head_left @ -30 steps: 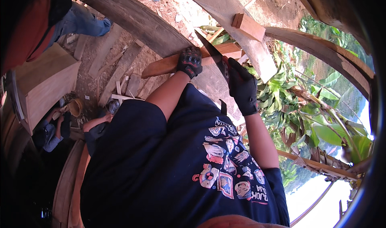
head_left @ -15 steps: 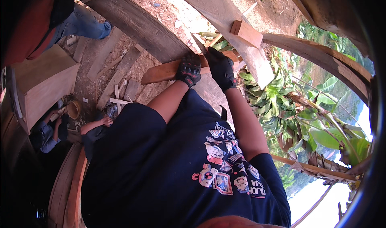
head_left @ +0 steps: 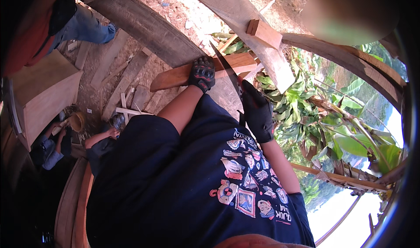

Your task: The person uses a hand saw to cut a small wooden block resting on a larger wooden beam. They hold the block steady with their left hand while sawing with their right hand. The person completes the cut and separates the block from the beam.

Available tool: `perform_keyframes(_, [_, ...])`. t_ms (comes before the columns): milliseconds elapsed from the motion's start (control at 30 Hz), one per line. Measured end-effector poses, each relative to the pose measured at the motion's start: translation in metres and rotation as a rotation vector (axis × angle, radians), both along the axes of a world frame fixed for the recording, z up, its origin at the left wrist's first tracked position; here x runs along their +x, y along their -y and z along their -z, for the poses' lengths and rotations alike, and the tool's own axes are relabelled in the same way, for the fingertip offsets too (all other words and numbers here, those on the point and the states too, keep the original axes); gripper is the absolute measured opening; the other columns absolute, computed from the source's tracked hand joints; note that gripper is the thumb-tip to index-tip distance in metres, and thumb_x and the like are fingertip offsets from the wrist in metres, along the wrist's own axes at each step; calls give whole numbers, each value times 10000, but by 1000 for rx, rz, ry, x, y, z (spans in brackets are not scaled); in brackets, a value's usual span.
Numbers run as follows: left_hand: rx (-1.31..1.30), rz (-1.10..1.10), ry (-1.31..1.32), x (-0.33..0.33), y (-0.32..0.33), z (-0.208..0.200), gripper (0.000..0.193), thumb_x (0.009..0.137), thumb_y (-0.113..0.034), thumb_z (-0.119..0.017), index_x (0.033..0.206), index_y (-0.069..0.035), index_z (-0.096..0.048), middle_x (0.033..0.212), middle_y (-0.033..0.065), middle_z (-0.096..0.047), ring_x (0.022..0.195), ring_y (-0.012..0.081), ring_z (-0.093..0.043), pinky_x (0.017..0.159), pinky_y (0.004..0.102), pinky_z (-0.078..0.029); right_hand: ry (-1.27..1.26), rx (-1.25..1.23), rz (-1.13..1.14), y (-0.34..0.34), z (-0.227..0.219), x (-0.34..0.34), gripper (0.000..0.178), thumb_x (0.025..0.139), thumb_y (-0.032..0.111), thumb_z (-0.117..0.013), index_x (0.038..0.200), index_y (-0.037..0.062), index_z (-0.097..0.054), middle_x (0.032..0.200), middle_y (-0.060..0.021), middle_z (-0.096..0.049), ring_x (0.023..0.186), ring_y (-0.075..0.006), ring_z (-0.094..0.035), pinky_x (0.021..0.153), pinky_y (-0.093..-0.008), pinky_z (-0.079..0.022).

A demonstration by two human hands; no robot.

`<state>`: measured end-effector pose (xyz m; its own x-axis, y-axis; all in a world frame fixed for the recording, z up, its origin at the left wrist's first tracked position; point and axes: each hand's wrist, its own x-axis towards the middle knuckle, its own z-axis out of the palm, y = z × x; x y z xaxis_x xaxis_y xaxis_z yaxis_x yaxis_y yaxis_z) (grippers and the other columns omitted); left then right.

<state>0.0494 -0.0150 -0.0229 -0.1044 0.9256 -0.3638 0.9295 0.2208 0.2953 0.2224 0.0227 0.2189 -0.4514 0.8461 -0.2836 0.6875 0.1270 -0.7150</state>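
A reddish-brown piece of timber (head_left: 173, 78) lies across the end of a dark, weathered plank (head_left: 144, 22). My left hand (head_left: 202, 74), in a black glove, grips the timber from above, fingers wrapped over it. My right hand (head_left: 258, 112), also gloved in black, is closed around the handle end of a handsaw (head_left: 226, 66). The saw's dark, tapering blade crosses the timber to the right of my left hand, its tip pointing up and away. How deep the teeth sit in the wood cannot be made out.
Another plank (head_left: 238, 18) bears a small wooden block (head_left: 265, 35). Leafy plants (head_left: 297, 97) grow at the right. A person in jeans (head_left: 94, 24) stands upper left; other people's hands (head_left: 113, 132) show lower left near a round container (head_left: 77, 122). Loose boards (head_left: 124, 81) litter the ground.
My right hand has drawn back toward my body with the saw, baring more of the blade. My left hand stays on the timber.
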Motion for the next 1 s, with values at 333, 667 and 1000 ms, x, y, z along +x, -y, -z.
perform_keyframes(333, [8,52,44,3,-1,-4,633,993,-291,-583,1535,35,-557,1581,292,-552,1459,433,-544,1243,588,-375,43,53,-41,-67,146,-58,359,1076,264,-604,1368,100,-735,1199,-227,-786,1153,-423,-743,992,-476,-580])
perform_keyframes(667, [106,78,-88,6,6,16,699,869,-306,-720,1484,-4,-579,1480,223,-615,1354,364,-607,1139,505,-477,28,-149,119,8,33,-2,407,1069,82,-627,1472,107,-680,1383,-169,-745,1184,-313,-765,1003,-396,-602])
perform_keyframes(1000, [168,60,-45,5,12,8,632,939,-264,-624,1495,34,-580,1414,236,-659,1308,380,-628,1152,563,-466,-75,-170,189,-9,49,-11,391,1081,124,-606,1461,131,-701,1306,-165,-782,1062,-332,-793,917,-413,-610])
